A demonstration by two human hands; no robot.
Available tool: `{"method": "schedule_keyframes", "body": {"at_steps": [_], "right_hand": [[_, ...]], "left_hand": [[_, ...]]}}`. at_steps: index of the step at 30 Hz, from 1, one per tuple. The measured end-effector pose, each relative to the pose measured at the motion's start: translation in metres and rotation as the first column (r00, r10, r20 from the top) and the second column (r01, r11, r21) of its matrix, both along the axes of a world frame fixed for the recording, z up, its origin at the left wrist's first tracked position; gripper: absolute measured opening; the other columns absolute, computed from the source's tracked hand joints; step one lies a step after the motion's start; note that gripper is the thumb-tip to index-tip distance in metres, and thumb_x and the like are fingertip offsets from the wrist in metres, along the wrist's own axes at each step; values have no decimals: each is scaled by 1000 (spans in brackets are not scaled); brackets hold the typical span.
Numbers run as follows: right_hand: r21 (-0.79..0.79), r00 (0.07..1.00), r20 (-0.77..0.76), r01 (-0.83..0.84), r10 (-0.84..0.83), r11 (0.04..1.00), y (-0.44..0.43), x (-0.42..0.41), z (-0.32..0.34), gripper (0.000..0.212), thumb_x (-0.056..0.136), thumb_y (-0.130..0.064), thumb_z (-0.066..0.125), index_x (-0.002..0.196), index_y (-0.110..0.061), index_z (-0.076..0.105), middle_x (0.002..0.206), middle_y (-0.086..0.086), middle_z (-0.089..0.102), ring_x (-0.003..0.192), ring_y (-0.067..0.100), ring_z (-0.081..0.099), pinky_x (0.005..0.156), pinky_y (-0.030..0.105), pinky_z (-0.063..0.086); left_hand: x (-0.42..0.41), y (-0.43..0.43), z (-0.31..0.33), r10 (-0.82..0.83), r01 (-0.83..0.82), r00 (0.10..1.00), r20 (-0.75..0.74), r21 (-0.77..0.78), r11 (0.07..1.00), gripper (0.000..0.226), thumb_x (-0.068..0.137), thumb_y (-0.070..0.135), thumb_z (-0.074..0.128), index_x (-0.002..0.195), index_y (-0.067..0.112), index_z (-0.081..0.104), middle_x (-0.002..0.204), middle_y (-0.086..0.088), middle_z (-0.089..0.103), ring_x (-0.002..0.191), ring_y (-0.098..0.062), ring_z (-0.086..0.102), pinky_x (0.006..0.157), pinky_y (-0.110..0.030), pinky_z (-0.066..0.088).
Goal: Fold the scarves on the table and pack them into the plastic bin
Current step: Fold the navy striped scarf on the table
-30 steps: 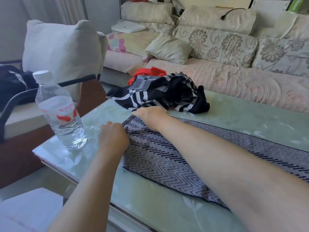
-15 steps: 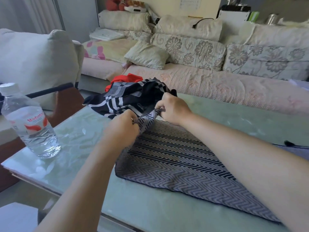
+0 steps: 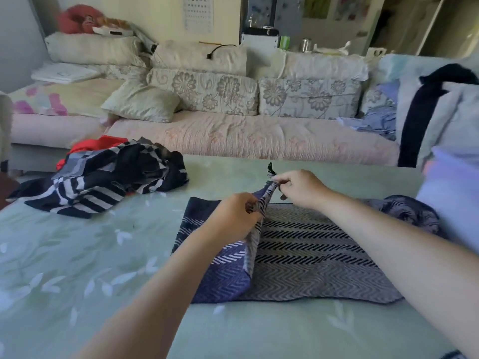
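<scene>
Left hand (image 3: pixel 234 216) and right hand (image 3: pixel 302 189) are pinching the raised edge of the herringbone scarf (image 3: pixel 311 257), fingers clamped on it; light, limp cloth, likely best held by its corners.

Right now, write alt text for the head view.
The left hand and right hand pinch one end of a zigzag scarf above the rest, flat on a table. A striped scarf lies crumpled at left; a sofa behind.
</scene>
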State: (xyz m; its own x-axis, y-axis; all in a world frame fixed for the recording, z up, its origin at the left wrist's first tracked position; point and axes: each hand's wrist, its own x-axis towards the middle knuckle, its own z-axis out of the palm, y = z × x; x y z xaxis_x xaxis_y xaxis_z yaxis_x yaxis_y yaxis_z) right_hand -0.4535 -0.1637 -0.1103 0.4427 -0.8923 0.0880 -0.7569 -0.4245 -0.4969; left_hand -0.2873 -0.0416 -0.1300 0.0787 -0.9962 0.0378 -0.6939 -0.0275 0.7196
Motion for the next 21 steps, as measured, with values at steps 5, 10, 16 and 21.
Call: {"method": "schedule_keyframes", "body": {"at_steps": [5, 10, 16, 21], "right_hand": [[120, 968, -248, -9, 39, 993, -1, -49, -33, 73, 97, -11, 44, 158, -37, 16, 163, 5, 26, 109, 24, 61, 81, 35, 51], [86, 944, -318, -67, 91, 994, 23, -68, -57, 57, 96, -11, 47, 150, -30, 39, 156, -2, 28, 136, 24, 40, 103, 32, 38], [118, 919, -229, -302, 322, 946, 54, -61, -46, 62, 81, -1, 48, 130, -37, 62, 139, -9, 54, 127, 14, 50, 108, 30, 40], [270, 832, -320, -379, 454, 885, 77, -59, -45, 66, 84, -13, 61, 142, -41, 48, 120, -12, 59, 94, 9, 55, 81, 23, 46]], "left_hand": [[-49, -13, -28, -174, 222, 948, -266, 160, 962, 51, 94, 19, 63, 140, 21, 43, 110, 4, 63, 90, -19, 69, 80, -43, 60], [-34, -10, -47, -221, 207, 966, 136, 108, 972, 35, 93, 19, 60, 127, 29, 56, 120, 9, 61, 99, -8, 61, 90, -26, 49], [-9, 16, -55, -272, 247, 837, 475, 116, 962, 34, 91, 37, 63, 124, 29, 58, 116, 7, 50, 111, -14, 47, 93, -27, 42], [0, 44, -78, -257, 195, 724, 640, 168, 966, 63, 92, 63, 45, 148, 39, 27, 151, 9, 25, 141, -18, 21, 116, -40, 25]]}}
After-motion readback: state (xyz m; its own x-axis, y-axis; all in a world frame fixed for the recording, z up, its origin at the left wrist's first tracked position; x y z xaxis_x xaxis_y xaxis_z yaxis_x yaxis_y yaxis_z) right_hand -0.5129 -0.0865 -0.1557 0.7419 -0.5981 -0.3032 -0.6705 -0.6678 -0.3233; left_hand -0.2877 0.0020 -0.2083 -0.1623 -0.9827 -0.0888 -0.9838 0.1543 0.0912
